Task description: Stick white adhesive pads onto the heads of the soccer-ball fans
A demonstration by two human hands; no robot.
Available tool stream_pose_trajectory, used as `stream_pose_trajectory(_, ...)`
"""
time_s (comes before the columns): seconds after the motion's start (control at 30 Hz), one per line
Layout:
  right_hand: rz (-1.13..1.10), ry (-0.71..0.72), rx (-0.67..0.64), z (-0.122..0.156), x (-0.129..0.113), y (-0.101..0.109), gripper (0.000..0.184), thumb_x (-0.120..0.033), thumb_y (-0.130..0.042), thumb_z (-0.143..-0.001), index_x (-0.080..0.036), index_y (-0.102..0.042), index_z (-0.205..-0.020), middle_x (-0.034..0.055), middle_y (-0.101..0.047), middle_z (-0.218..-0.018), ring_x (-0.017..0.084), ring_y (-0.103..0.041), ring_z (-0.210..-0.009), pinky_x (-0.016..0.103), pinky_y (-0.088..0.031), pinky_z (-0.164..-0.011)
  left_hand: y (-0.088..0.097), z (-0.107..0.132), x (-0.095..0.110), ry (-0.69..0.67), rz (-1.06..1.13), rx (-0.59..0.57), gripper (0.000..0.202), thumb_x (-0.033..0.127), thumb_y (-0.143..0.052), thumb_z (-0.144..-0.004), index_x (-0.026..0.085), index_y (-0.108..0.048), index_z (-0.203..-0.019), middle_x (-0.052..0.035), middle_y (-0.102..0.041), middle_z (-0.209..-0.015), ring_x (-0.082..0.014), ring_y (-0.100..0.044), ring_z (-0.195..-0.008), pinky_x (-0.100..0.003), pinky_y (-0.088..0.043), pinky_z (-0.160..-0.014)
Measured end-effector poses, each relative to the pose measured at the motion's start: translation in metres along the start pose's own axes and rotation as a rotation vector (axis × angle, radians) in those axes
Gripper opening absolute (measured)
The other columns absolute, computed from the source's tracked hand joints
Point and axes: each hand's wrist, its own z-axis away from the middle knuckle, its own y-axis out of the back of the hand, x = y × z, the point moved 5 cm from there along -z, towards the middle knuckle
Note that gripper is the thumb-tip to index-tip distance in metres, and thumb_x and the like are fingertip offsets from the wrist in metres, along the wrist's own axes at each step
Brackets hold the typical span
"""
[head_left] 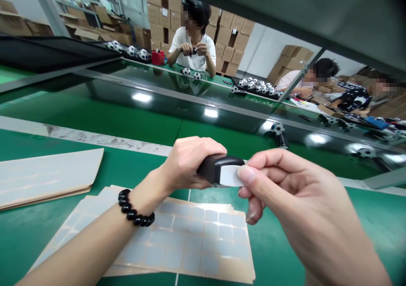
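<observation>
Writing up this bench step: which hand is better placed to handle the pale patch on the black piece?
Right, probably: the right hand has its fingertips on the pale patch, while the left hand is wrapped around the black piece, holding it.

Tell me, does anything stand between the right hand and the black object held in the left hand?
Yes: a pale pad lies against the black object, pinched by the right hand. Nothing else visible stands between them.

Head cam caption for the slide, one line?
Left hand grips a black part while right hand holds a white pad to it, above a sheet of pale squares on a green bench.
</observation>
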Motion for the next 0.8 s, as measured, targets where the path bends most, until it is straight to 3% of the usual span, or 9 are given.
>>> stream_pose_trajectory(0.43,0.019,-0.033,-0.011,0.0031,0.0014,0.0025,0.016,-0.031,-0.076,-0.085,-0.022,-0.068,-0.075,-0.0031,-0.068,-0.052,0.015,-0.068,-0.040,0.019,-0.058,-0.041,-0.0005,-0.0001,0.0008,-0.004,0.001,-0.010,0.016,0.037,-0.054,-0.098,0.020,-0.055,-0.098,-0.0018,-0.074,-0.077,-0.0141,-0.071,-0.063,-0.024,-0.055,-0.057)
stream_pose_trajectory(0.8,-0.041,-0.039,-0.008,0.0003,0.0029,0.0001,0.015,-0.029,-0.076,-0.087,-0.023,-0.069,-0.074,-0.0042,-0.070,-0.053,0.011,-0.067,-0.040,0.015,-0.055,-0.041,-0.0004,0.0016,0.0002,0.007,-0.010,-0.022,0.012,0.032,-0.056,-0.095,0.020,-0.055,-0.098,-0.0021,-0.074,-0.077,-0.0142,-0.070,-0.062,-0.024,-0.055,-0.057)
